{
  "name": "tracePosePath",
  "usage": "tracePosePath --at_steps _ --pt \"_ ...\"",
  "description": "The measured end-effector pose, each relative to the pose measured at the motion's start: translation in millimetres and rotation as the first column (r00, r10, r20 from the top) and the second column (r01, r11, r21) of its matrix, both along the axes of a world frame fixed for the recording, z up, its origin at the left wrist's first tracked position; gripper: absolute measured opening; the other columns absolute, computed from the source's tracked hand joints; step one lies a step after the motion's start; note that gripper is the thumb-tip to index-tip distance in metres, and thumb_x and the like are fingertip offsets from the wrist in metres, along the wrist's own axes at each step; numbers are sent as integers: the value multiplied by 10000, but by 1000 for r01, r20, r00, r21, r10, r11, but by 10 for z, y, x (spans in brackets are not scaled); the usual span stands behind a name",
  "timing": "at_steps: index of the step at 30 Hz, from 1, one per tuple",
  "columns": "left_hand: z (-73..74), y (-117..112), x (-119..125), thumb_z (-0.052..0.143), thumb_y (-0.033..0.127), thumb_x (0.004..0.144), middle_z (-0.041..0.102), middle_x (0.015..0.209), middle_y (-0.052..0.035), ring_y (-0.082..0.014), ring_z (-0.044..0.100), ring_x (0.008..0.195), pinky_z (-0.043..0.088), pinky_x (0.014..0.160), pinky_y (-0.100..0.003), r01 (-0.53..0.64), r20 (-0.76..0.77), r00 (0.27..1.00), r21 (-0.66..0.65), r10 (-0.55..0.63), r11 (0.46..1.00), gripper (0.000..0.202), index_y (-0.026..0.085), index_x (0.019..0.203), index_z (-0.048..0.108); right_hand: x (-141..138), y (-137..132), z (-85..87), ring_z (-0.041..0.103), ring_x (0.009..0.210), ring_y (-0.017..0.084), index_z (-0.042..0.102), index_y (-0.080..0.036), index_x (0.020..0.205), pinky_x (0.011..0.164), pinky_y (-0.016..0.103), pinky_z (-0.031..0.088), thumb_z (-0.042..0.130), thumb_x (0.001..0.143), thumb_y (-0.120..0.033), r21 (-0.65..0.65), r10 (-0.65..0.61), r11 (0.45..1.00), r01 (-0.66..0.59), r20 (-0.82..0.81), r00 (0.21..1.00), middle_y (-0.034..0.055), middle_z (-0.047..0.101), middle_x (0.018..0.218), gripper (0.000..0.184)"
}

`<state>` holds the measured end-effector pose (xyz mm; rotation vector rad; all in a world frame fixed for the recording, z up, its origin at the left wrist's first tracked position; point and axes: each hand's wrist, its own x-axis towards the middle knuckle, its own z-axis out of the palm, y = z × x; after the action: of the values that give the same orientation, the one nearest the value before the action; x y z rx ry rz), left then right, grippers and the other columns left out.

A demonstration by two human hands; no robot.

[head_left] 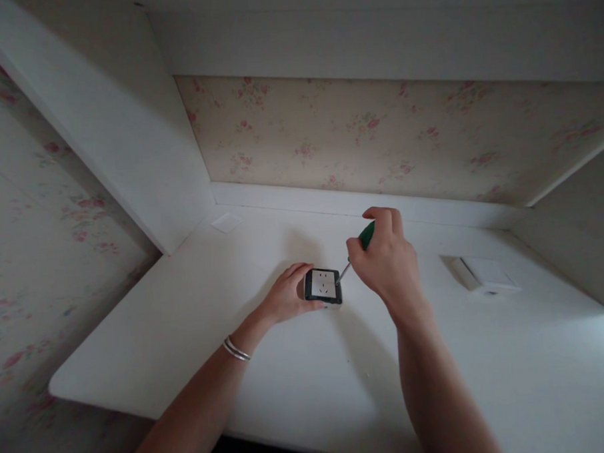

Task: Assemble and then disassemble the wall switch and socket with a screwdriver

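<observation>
A wall socket (324, 285) with a white face and a dark frame sits on a pale box at the middle of the white desk. My left hand (287, 295) grips it from the left side, thumb along the near edge and fingers along the far edge. In my right hand (387, 259) is a screwdriver (366, 236) with a green handle, fingers wrapped round it. Its metal shaft slants down to the left, and the tip meets the right side of the socket's dark frame. Whether a screw lies under the tip is too small to tell.
A white square box (488, 274) lies on the desk (289, 380) to the right. A thin white square plate (226, 222) is at the back left. Tiny crumbs lie near the front. A shelf (374, 40) overhangs the back, and a side panel (101, 95) rises on the left.
</observation>
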<state>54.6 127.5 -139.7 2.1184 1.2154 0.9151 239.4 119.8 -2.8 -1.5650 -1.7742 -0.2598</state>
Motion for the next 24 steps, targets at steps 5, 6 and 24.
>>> tracePosePath --at_steps 5,6,24 --pt "2 1 1 789 444 602 479 1311 -87 -276 432 1226 335 1065 -413 -2 -3 1000 4 2 1000 811 215 1301 446 -2 -10 10 537 699 199 478 -214 1028 546 299 333 476 806 -291 17 -29 999 29 -9 1000 65 556 965 234" --pt "3 1 1 788 444 603 478 1311 -86 -274 433 1225 333 1066 -410 -3 -4 1000 4 3 1000 811 213 1301 446 -2 -14 13 536 695 194 475 -213 1035 542 297 330 463 814 -280 18 -31 999 31 -14 999 67 555 975 231" --pt "27 -9 0 779 454 612 484 1300 -85 -268 440 1213 338 1057 -396 0 -10 1000 5 0 1000 794 213 1294 452 22 3 22 539 696 192 497 -211 990 529 283 307 502 809 -316 -16 -17 1000 17 -12 1000 53 579 951 210"
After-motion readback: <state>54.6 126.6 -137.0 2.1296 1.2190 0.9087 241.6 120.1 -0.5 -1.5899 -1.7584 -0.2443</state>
